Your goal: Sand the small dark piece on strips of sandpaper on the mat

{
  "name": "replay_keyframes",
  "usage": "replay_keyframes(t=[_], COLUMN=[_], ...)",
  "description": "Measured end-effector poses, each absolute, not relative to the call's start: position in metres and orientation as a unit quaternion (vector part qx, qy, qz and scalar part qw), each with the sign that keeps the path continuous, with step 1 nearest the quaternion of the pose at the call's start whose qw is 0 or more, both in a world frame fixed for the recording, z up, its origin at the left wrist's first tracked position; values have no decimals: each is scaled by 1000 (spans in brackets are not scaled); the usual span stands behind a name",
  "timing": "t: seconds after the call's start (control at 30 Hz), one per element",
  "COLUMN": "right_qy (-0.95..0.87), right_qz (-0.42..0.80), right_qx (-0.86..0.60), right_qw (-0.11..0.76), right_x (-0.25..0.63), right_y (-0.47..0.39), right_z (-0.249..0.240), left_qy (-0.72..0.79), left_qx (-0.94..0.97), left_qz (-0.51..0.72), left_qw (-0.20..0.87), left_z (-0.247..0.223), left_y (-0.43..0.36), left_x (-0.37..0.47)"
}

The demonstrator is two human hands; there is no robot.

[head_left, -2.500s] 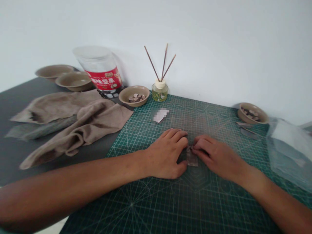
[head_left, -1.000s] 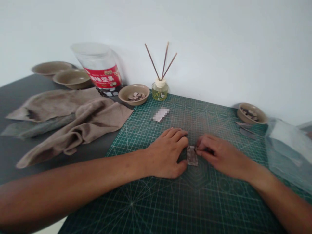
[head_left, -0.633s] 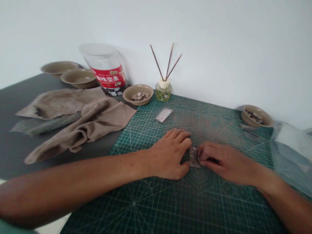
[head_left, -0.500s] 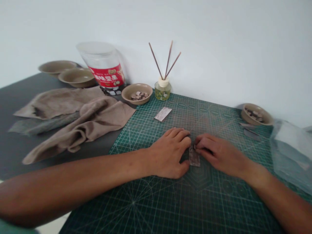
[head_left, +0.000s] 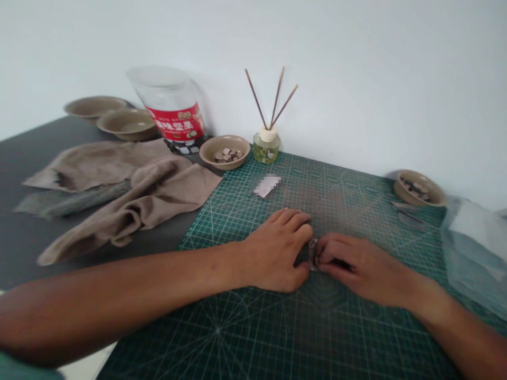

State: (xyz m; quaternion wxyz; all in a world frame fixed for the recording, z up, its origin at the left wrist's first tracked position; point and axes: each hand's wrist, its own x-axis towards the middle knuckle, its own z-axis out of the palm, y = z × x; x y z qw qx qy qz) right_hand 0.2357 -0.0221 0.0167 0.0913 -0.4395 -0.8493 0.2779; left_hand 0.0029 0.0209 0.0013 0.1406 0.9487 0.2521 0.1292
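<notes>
A small greyish-brown rectangular piece [head_left: 312, 254] lies flat on the green cutting mat [head_left: 245, 338]. My left hand [head_left: 279, 250] rests on the mat at its left side, forefinger and thumb bent against the piece's far and near ends. From the right, my right hand [head_left: 352, 266] has its fingertips pinched together over the piece, covering its right part. Whatever is between those fingertips is too small and hidden to make out. Farther back on the mat lies a pale rectangular piece [head_left: 268, 186], blurred into blocks, touched by neither hand.
Small chips fill part of a tan bowl [head_left: 206, 155] and another bowl [head_left: 438, 198]. Behind stand a reed diffuser [head_left: 266, 146] and a red-labelled plastic jar [head_left: 178, 124]. Brown cloths [head_left: 166, 190] spread leftward, near more bowls [head_left: 127, 129]. A clear plastic bag [head_left: 471, 258] lies right.
My right hand has slid toward me along the small rectangular piece, from its far end to its near part. My left hand has stayed nearly in place.
</notes>
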Motion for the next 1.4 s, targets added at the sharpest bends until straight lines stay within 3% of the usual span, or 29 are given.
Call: replay_keyframes(t=[0.13,0.27,0.47,0.53,0.6,0.73,0.97,1.07,1.17,1.27,1.4], right_qy=[-832,-843,-817,-771,-682,-442,-296,-402,-647,-846,-913], right_qz=[220,316,242,291,384,590,715,655,418,153,17], right_qx=[-496,-428,-500,-529,-542,-472,-402,-447,-500,-446,-391], right_qw=[111,71,154,204,306,483,489,457,396,250,112], right_x=[238,237,232,231,227,209,189,196,206,211,215], right_y=[-21,-24,-21,-23,-29,-44,-57,-56,-53,-50,-45], right_z=[16,18,14,15,16,14,12,13,12,9,5], left_qy=[263,258,261,261,257,214,143,119,161,256,299], left_qx=[946,947,944,937,924,887,884,886,866,811,698], left_qz=[132,129,135,157,212,356,413,411,417,401,398], left_qw=[140,141,153,170,190,201,163,177,226,341,515], left_z=[1,1,1,1,1,1,1,4,5,3,-2], left_y=[21,20,19,20,21,27,30,29,28,30,35], left_x=[3,3,2,1,1,4,8,5,3,4,9])
